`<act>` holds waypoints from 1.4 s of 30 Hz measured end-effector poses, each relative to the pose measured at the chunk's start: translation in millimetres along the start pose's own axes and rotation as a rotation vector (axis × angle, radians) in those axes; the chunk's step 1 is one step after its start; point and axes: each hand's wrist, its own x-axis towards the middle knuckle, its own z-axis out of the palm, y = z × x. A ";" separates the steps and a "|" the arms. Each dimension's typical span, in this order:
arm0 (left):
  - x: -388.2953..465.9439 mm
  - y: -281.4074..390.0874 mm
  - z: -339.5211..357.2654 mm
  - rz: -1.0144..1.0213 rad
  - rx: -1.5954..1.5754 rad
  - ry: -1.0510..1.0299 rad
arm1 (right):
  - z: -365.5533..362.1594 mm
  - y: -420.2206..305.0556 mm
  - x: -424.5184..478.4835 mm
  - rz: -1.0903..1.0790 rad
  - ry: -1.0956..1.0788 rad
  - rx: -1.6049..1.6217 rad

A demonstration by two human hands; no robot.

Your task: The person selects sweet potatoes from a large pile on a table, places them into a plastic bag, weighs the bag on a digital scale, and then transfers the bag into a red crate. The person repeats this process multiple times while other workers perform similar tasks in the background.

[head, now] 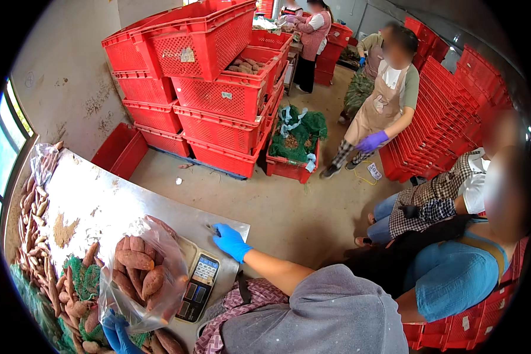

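Note:
A clear plastic bag full of sweet potatoes stands open on a digital scale at the edge of the metal table. My left hand, in a blue glove, grips the bag's rim at its lower left. Beyond the scale, my right hand, also gloved in blue, is over the table's near right corner, by a small thin dark thing; whether it holds this thing cannot be told. Loose sweet potatoes and green netting lie left of the bag.
A second filled bag is at the table's far left end. Red crates stand stacked past the table, beside one crate holding green netting. An aproned person is on the floor beyond; another in blue is close at right.

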 end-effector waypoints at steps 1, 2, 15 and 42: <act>-0.6 0.2 -0.7 -0.004 -0.005 -0.002 | 5.0 6.7 -1.2 -0.011 0.028 -0.008; -1.2 0.2 -1.3 -0.008 -0.008 -0.003 | 9.0 12.4 -1.0 -0.003 0.045 -0.015; 8.7 -48.7 -18.3 0.007 -0.160 -0.083 | -4.6 20.2 16.1 -0.168 0.036 0.032; 13.3 -76.3 5.5 0.102 0.043 0.099 | 5.9 -240.8 -47.2 -0.907 -0.477 0.214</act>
